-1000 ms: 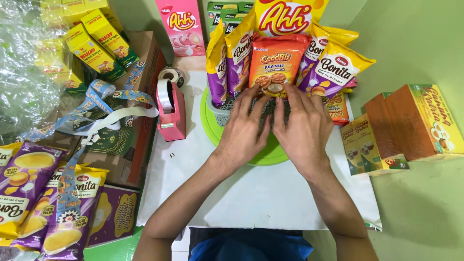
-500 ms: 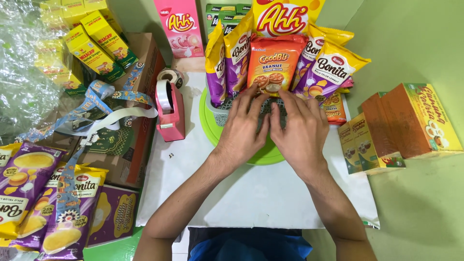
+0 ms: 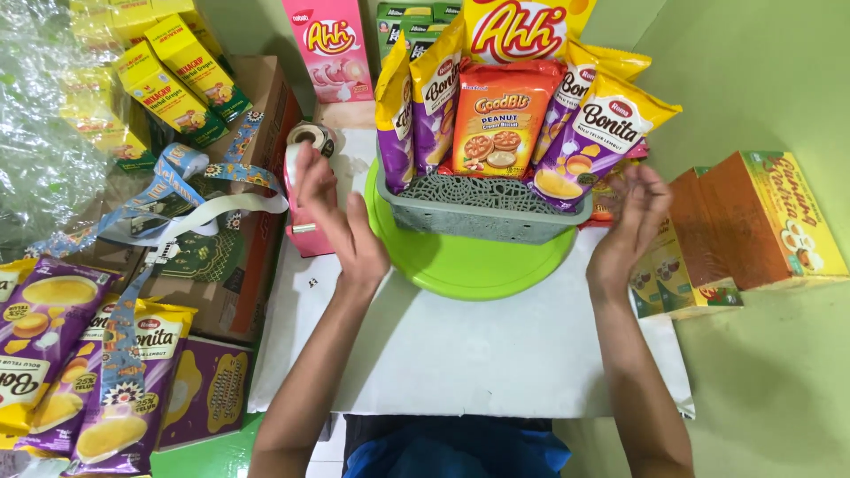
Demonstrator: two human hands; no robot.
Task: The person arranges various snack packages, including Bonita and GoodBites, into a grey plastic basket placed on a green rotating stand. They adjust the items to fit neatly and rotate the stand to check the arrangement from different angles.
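A grey woven-look basket [image 3: 482,211] stands on a round green tray [image 3: 460,261] on a white table. Snack packets stand upright in it: an orange biscuit pack [image 3: 498,119] in front, purple-and-yellow packs [image 3: 434,93] on both sides, a large yellow pack [image 3: 522,26] behind. My left hand [image 3: 341,221] hovers open to the left of the basket, palm turned toward it. My right hand [image 3: 633,221] hovers open at the basket's right side, palm facing inward. Neither hand touches the basket or holds anything.
A pink tape dispenser [image 3: 305,190] sits just behind my left hand. A pink box [image 3: 329,49] stands at the back. Orange and yellow boxes [image 3: 753,221] lie to the right. Left are patterned ribbons [image 3: 173,190], cardboard, yellow boxes [image 3: 168,84] and purple snack packs [image 3: 53,354].
Both hands were pressed together on the basket's front. They have lifted off and spread apart, one to each side, uncovering the basket.
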